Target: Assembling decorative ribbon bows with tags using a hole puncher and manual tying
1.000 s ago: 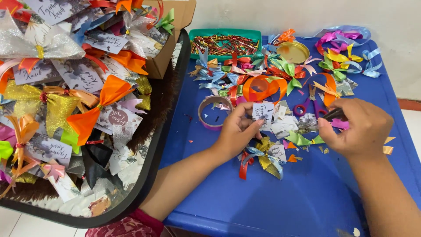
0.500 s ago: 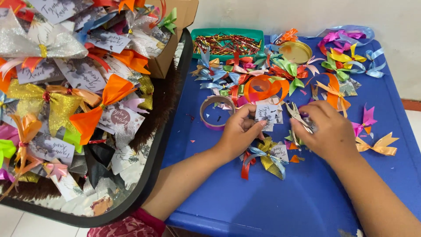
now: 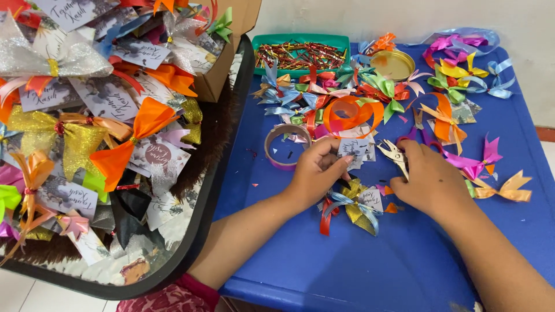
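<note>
The left hand (image 3: 315,173) pinches a small gray card (image 3: 351,149) on the blue table (image 3: 324,260). The card sticks up past its fingers (image 3: 341,164), toward the far side. The right hand (image 3: 430,182) is just beside it, curled around a metal punch (image 3: 396,156). The punch tip points at the card. A gold and blue bow (image 3: 352,205) lies between both hands.

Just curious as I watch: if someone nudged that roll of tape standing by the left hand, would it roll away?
Probably not: the tape roll lies flat on the blue table, so it would likely slide. It looks like a thin hollow ring, so probably light. The left hand beside it could stop it.
</note>
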